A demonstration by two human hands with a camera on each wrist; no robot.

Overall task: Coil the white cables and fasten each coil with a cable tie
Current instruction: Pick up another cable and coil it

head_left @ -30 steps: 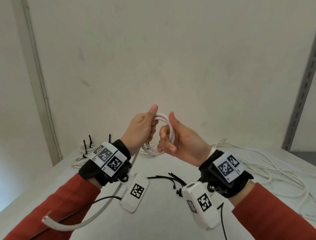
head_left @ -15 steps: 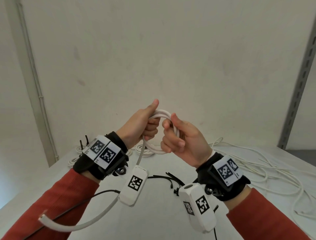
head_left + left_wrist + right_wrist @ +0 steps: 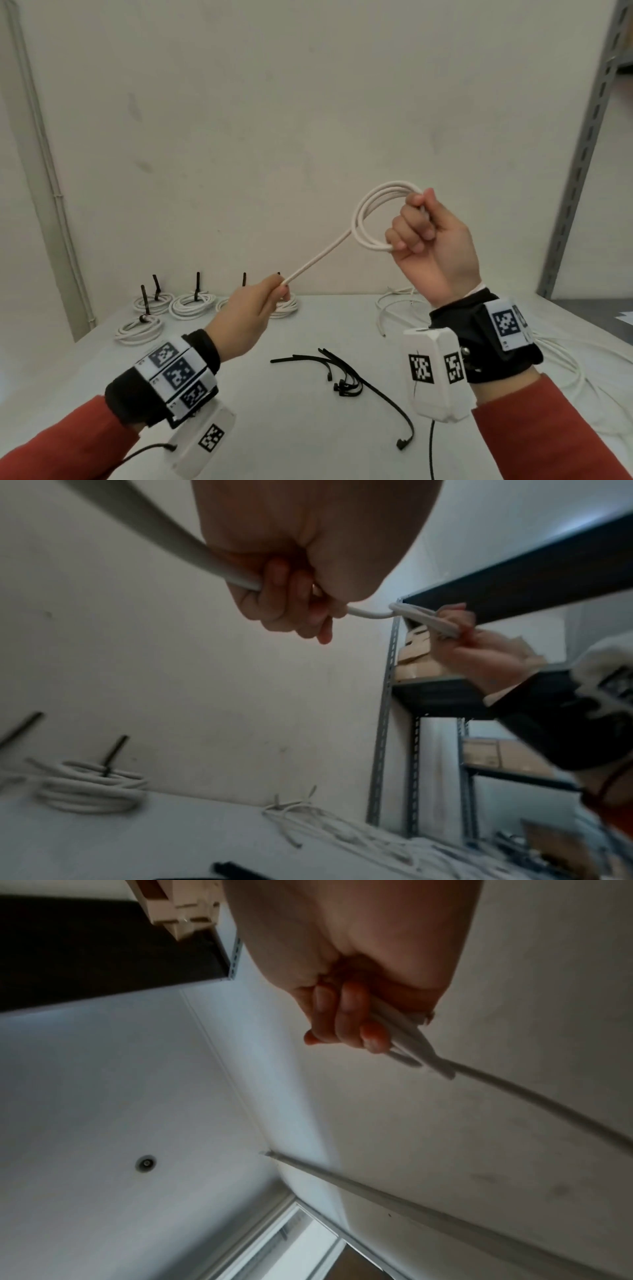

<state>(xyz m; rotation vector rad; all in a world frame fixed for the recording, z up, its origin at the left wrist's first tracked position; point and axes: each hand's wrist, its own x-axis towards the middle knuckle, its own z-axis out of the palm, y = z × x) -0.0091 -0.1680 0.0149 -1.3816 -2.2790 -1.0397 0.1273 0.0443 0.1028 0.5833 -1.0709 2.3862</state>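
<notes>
Matt plastic, bare metal and soft cloth

The white cable (image 3: 368, 219) has a smooth, matt plastic sheath; the black cable ties (image 3: 342, 373) look like slightly glossy plastic. The desk (image 3: 274, 428) is smooth, matt and pale. The shelf upright (image 3: 579, 154) is grey perforated metal. The sleeves (image 3: 555, 435) are red knitted cloth, the wrist straps (image 3: 479, 308) black fabric, and the wall (image 3: 274, 120) is matt and scuffed.

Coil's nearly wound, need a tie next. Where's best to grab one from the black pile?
Take the outlying cable tie by its long strap, from above and from the near right. It curves clear of the bundle, whose heads cluster together, so nothing else should lift with it.
</notes>
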